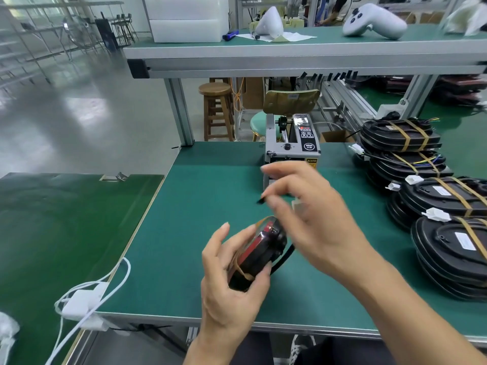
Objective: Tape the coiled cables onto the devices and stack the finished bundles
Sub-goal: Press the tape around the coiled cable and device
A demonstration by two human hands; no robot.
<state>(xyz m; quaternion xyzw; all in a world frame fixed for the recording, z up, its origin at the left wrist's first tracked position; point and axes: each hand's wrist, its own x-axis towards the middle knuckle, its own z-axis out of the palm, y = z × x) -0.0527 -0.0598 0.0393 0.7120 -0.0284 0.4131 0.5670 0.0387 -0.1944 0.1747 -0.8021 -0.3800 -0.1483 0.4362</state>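
Note:
My left hand [229,280] grips a black device [259,255] held on edge above the green mat, with a black cable coiled on it and brown tape strips across it. A loop of the cable [283,260] sticks out at its right. My right hand [308,212] hovers just above the device, blurred, fingers spread and relaxed; I cannot tell whether it holds tape. A white connector [296,205] shows by its fingers. Finished taped bundles [448,196] lie stacked at the right.
A grey tape dispenser [292,142] stands at the back of the green mat [189,219]. A white adapter with cables [79,302] lies at the left edge. An overhead shelf [290,56] carries white controllers. A stool and a chair stand behind the bench.

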